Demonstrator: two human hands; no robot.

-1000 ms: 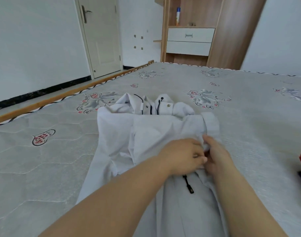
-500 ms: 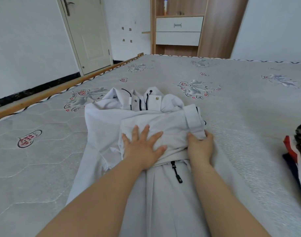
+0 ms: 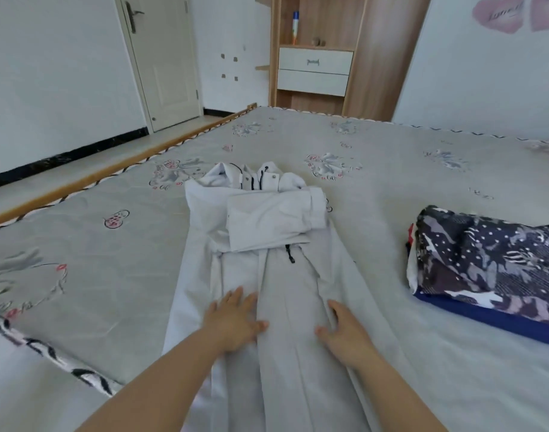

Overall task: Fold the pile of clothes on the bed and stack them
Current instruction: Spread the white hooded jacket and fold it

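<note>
The white jacket (image 3: pixel 267 244) was laid lengthwise on the bed (image 3: pixel 391 182), sleeves folded across the chest. The left hand (image 3: pixel 232 322) and right hand (image 3: pixel 344 332) were pressed flat on its lower part, nothing being gripped. The cloth seemed soft, light and probably slippery; the hem would best be taken.

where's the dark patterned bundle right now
In the head view the dark patterned bundle lies on the mattress at the right edge of the picture, apart from the white jacket in the middle.
</note>
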